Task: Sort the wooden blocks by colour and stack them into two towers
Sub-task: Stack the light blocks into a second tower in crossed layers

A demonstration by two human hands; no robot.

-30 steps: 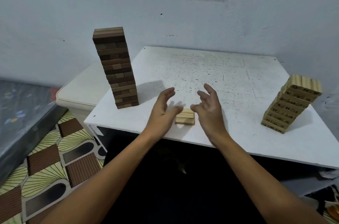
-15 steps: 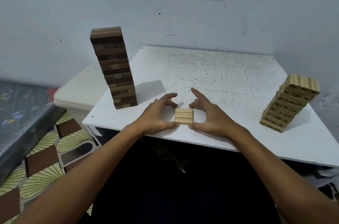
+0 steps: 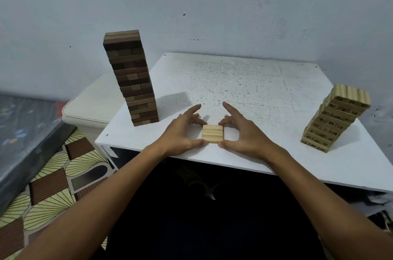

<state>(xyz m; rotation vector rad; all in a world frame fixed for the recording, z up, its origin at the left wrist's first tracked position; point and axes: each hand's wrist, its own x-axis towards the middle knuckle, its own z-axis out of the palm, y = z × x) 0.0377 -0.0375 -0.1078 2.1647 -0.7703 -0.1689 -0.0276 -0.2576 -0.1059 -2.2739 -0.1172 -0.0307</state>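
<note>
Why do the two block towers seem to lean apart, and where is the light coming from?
Head view: the wide-angle lens bends things near the edges, so the dark tower and the light tower tilt outward. The dark tower's shadow falls to its right on the white table, so the light probably comes from the left. No glare; the focus is fairly sharp.

Soft, dim indoor light here, bluish on the wall (image 3: 85, 4), no glare anywhere. The dark tower (image 3: 131, 78) throws a faint grey shadow to its right across the white table (image 3: 244, 81), so light comes from the left. Wide-angle bend shows at the edges: both towers lean outward, the pale tower (image 3: 336, 119) most. Centre fairly sharp, lower corners smeared and murky
</note>
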